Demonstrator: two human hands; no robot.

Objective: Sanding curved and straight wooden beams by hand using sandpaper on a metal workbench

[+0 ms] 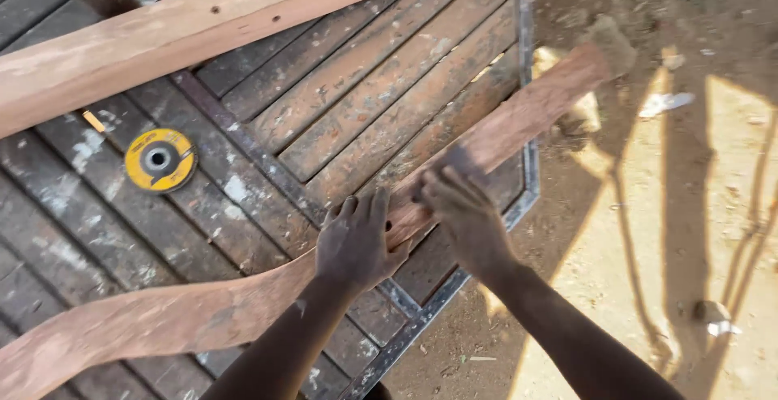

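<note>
Left hand [354, 242]: palm down, fingers spread flat on the curved wooden piece [243, 303], pressing rather than gripping.
Right hand [466, 215]: just beside the left, fingers laid over the same piece, curling at its upper edge; whether it truly grips, I cannot tell.
Curved wooden piece: long, reddish, bowed; lies diagonally across the table [365, 100], its far end jutting past the table's edge over the ground [689, 205].
Table: dark metal frame with worn, paint-flecked slats.
Yellow disc [160, 159]: flat on the slats, well apart from both hands.
Straight plank [162, 35]: pale, with small holes, lying across the table's far side.
Ground: sandy, sunlit, crossed by shadows.
</note>
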